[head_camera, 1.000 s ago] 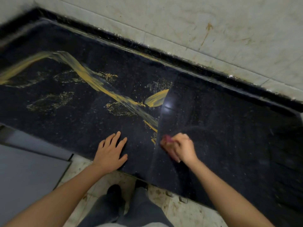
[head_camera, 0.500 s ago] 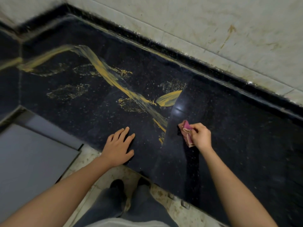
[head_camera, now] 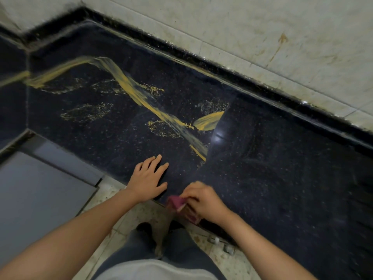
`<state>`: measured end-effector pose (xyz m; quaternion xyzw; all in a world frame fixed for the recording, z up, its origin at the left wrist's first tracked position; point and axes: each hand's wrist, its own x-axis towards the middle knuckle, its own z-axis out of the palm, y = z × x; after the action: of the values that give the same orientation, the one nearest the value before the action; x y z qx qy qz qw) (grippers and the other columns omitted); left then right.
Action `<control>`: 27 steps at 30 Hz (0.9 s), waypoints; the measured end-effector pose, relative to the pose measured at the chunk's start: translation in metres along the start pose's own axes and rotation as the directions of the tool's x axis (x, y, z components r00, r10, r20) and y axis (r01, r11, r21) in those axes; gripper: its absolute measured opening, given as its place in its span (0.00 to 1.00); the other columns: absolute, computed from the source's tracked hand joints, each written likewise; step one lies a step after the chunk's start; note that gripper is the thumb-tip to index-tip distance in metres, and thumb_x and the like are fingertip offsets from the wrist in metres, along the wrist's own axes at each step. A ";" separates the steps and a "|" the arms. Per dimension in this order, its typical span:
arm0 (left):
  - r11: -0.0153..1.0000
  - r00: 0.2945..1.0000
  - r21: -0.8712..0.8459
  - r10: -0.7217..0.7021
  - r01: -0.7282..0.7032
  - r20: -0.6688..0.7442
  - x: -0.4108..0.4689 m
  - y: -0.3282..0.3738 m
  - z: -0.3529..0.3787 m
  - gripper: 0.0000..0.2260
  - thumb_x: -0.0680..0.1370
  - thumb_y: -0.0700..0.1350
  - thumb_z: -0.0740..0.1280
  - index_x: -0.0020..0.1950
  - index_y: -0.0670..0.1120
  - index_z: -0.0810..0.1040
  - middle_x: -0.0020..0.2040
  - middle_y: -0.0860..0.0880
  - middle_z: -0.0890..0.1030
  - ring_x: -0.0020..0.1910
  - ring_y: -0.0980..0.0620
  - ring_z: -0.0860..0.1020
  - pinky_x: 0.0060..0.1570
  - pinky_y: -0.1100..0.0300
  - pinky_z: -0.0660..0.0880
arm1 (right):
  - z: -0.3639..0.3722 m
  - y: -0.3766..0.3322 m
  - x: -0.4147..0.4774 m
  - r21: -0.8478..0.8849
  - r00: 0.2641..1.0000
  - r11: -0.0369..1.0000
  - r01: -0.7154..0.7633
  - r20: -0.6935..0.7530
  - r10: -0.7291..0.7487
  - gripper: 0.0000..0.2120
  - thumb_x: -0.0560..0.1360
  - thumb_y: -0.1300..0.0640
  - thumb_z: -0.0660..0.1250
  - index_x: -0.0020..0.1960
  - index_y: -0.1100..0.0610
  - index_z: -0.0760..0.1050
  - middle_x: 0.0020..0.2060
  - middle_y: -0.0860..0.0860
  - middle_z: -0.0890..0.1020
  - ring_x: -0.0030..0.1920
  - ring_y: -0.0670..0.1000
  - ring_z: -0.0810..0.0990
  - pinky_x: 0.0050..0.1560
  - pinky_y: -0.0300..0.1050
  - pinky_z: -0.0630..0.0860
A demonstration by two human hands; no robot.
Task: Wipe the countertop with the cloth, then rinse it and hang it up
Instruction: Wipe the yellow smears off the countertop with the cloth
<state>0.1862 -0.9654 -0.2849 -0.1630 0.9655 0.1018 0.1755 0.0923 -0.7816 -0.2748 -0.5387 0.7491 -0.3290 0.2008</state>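
Fingers (head_camera: 193, 190) of the right hand (head_camera: 204, 201) are curled together and pinch a small pinkish-red cloth (head_camera: 176, 202), which sits right at the front edge of the black speckled countertop (head_camera: 282, 168). Part of the cloth bunches up beside the thumb and part shows under the palm, over the countertop's lip; motion blur hides its exact folds. The left hand (head_camera: 148, 176) lies palm down on the countertop just inside that same front edge. Its fingers (head_camera: 155, 161) are straight and slightly spread, holding nothing, and it is near the right hand but not touching it. Farther in on the countertop, a long yellow smear (head_camera: 131, 87) winds from the left end toward the middle, with thin speckled yellow patches (head_camera: 86, 113) on either side of it. The part of the countertop to the right of the smear looks dark and glossy, with a small bright reflection. Pale stained wall tiles (head_camera: 262, 27) rise behind the countertop's raised black back strip. Below the front edge are a speckled floor (head_camera: 121, 223), a grey panel (head_camera: 40, 199) at the left, and the person's dark trousers (head_camera: 161, 251).
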 end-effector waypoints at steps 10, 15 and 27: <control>1.000 1.000 -0.002 0.005 -0.005 -0.007 0.001 -0.001 0.001 0.34 0.71 0.65 0.43 0.75 0.54 0.50 0.77 0.49 0.46 0.75 0.49 0.47 0.70 0.52 0.50 | -0.141 0.058 0.031 0.714 0.564 0.606 -0.352 -0.355 0.745 0.12 0.71 0.72 0.64 0.37 0.56 0.76 0.22 0.42 0.79 0.24 0.38 0.76 0.27 0.30 0.72; 0.999 0.991 0.029 0.033 -0.029 -0.129 0.007 -0.005 -0.002 0.34 0.68 0.63 0.44 0.67 0.52 0.71 0.70 0.46 0.68 0.66 0.46 0.64 0.59 0.49 0.68 | -0.168 0.094 0.064 0.829 0.454 0.493 -0.263 -0.345 0.822 0.11 0.73 0.70 0.62 0.36 0.57 0.74 0.20 0.43 0.79 0.23 0.38 0.76 0.29 0.31 0.73; 0.994 0.924 -0.110 -0.031 -0.012 -0.381 0.011 -0.004 0.023 0.26 0.79 0.58 0.43 0.55 0.49 0.79 0.57 0.45 0.79 0.55 0.47 0.69 0.51 0.54 0.62 | -0.184 0.187 0.167 -0.432 0.837 0.717 -0.548 -0.268 0.478 0.30 0.77 0.48 0.59 0.75 0.55 0.53 0.74 0.58 0.55 0.74 0.59 0.52 0.72 0.55 0.51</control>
<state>0.1850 -0.9660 -0.3107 -0.1938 0.9733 0.1207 -0.0247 -0.2109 -0.8493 -0.2690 -0.3184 0.9390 -0.0950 0.0884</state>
